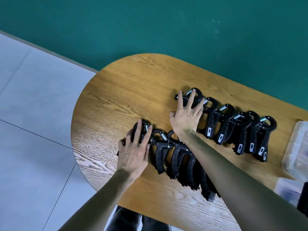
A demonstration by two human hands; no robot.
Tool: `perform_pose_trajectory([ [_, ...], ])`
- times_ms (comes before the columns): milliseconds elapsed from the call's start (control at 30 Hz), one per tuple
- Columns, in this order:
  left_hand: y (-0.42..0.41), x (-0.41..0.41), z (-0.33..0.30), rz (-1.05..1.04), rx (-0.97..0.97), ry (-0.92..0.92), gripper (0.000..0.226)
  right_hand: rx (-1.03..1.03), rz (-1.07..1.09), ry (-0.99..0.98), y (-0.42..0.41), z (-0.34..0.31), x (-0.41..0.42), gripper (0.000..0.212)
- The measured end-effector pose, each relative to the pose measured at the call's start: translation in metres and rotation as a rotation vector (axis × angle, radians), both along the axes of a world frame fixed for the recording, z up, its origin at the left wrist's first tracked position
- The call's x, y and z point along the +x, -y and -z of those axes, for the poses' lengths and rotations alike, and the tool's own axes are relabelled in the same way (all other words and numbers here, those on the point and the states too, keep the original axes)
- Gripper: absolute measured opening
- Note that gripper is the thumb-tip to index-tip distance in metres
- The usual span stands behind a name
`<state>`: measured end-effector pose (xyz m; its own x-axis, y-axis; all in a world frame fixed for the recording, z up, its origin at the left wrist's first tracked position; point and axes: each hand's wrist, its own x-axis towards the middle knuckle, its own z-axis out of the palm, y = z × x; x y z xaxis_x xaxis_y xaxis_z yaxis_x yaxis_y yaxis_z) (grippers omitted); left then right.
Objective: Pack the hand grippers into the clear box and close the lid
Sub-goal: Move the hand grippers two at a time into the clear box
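Black hand grippers with steel springs lie in two rows on the wooden table (120, 97). The far row (233, 127) runs toward the right and holds several grippers. The near row (181, 157) lies partly under my right forearm. My left hand (135, 152) rests flat on the leftmost gripper of the near row (141, 130), fingers spread over it. My right hand (186, 115) lies over the leftmost gripper of the far row (196, 95), fingers apart. The clear box (296, 147) stands at the right edge, partly cut off; its lid state is unclear.
A second clear container (286, 192) sits at the lower right next to a dark object (304, 197). A green wall runs behind the table, pale floor tiles lie to the left. The table's rounded left end is bare wood.
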<state>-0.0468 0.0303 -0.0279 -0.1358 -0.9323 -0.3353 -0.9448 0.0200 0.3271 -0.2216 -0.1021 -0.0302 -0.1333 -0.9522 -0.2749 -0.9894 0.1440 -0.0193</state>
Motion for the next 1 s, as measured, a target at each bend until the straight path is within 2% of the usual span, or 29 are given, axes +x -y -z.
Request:
perform_pose_trajectory([
  [167, 0.001, 0.0, 0.003, -0.026, -0.029, -0.003, 0.087, -0.008, -0.151, 0.049, -0.004, 0.0, 0.002, 0.086],
  [433, 0.005, -0.001, -0.003, 0.0, 0.012, 0.068, 0.095, -0.048, -0.19, 0.04, -0.007, -0.001, 0.002, 0.082],
  [633, 0.007, -0.007, -0.019, -0.042, 0.069, 0.151, 0.1, -0.154, -0.223, 0.061, -0.031, -0.031, 0.0, 0.085],
  [800, 0.015, -0.018, -0.058, -0.079, 0.029, 0.149, 0.096, -0.175, -0.185, 0.062, -0.056, -0.076, -0.015, 0.077],
  [1000, 0.022, -0.042, -0.124, -0.029, 0.029, 0.216, 0.098, -0.217, -0.114, 0.127, -0.095, -0.125, -0.034, 0.079],
])
